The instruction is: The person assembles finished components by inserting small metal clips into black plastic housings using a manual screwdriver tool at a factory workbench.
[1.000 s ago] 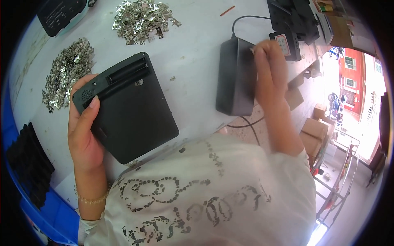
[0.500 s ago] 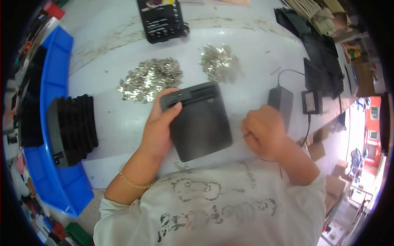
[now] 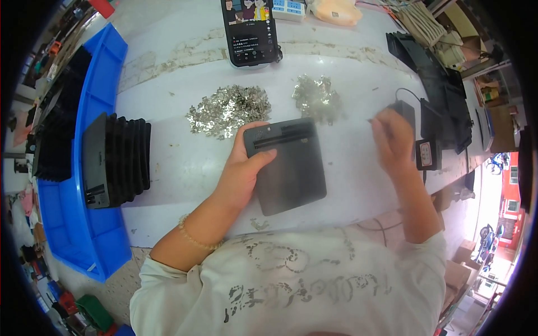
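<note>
My left hand grips a flat black plastic casing by its left edge, thumb on top beside a slot near the far end. The casing is tilted slightly over the white table. My right hand is apart from it, further right, with fingers curled together; a tiny dark tip shows at them, too small to name. Beside that hand is a black power adapter, partly covered by it. Beyond the casing lie a large pile of small shiny metal pieces and a smaller pile of them.
On the left, a row of black casings stands against a long blue bin. A phone with a lit screen stands at the back near a power strip. Another black adapter and black plastic parts occupy the right.
My right hand has moved away from the casing, further out and to the right, up beside the adapter. My left hand still holds the casing. The whole view has shifted slightly.
</note>
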`<control>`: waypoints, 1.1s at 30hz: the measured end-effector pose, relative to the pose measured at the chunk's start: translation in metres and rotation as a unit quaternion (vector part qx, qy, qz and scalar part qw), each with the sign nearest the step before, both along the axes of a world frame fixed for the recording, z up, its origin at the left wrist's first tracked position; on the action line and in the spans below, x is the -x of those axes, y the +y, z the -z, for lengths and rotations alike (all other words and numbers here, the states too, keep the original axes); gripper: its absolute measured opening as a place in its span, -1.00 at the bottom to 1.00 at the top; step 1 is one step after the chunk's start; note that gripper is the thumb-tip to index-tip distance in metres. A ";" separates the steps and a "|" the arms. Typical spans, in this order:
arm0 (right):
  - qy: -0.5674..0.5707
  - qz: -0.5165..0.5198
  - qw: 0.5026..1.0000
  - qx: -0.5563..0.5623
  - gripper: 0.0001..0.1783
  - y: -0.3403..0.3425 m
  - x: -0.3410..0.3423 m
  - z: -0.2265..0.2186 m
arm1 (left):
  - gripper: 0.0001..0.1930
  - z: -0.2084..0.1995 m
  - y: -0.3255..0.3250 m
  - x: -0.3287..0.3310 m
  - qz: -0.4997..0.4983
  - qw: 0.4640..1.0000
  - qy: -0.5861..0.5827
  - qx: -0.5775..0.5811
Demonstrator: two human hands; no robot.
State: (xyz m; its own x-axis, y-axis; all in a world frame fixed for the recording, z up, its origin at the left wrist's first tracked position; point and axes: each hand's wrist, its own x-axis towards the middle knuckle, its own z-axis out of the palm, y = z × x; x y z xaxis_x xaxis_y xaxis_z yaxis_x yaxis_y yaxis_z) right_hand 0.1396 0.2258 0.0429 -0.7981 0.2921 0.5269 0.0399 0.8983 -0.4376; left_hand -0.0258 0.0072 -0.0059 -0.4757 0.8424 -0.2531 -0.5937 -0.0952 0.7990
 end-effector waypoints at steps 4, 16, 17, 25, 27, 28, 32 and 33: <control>-0.002 -0.039 0.956 0.291 -0.88 -0.052 0.051 -0.007 | -0.48 -0.005 -0.003 -0.004 0.004 1.000 0.028 0.008; -0.075 -0.110 0.943 0.305 -0.91 -0.098 0.077 0.012 | -0.33 -0.009 -0.009 -0.020 0.018 0.987 0.161 -0.002; -0.043 -0.114 0.952 0.281 -0.91 -0.099 0.076 0.013 | -0.33 -0.009 -0.010 -0.022 0.012 0.985 0.171 -0.018; -0.041 -0.106 0.955 0.274 -0.91 -0.101 0.074 0.009 | -0.34 -0.008 -0.011 -0.023 0.015 0.975 0.222 -0.026; -0.045 -0.103 0.955 0.273 -0.90 -0.101 0.074 0.008 | -0.35 -0.009 -0.011 -0.023 0.020 0.972 0.234 -0.024; -0.067 -0.099 0.955 0.272 -0.91 -0.101 0.073 0.007 | -0.36 -0.010 -0.010 -0.024 0.023 0.971 0.238 -0.014; -0.081 -0.096 0.960 0.251 -0.93 -0.104 0.072 0.002 | -0.37 -0.013 -0.010 -0.027 0.022 0.963 0.267 0.005; -0.075 -0.095 0.961 0.247 -0.93 -0.103 0.072 0.003 | -0.37 -0.014 -0.009 -0.028 0.024 0.962 0.273 0.001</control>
